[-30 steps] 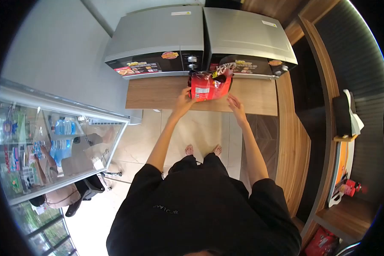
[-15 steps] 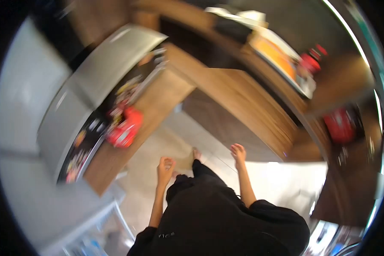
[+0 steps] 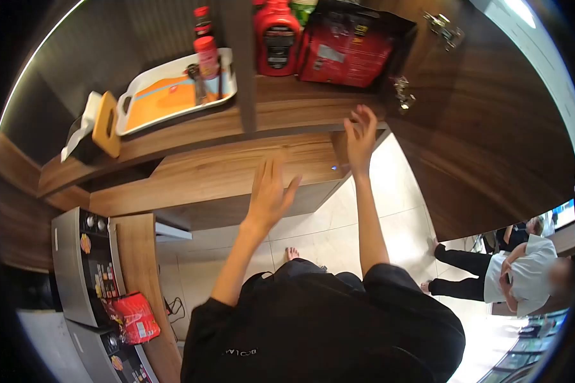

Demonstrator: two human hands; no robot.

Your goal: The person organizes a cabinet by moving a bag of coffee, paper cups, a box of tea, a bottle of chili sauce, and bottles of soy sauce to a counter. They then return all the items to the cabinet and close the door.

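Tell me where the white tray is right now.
In the head view, the white tray sits at upper left on the shelf, between the yellow board on its left and the upright divider on its right.

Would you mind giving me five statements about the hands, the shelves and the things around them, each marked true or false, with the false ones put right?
1. The left hand and the right hand are both empty. True.
2. The red sauce bottle stands to the right of the black-and-red bag. False: it stands to the left of the bag.
3. The cabinet door on the right is open. True.
4. The white tray lies on the floor. False: it lies on the wooden shelf.
5. The red packet lies on the ledge in front of the microwaves. True.
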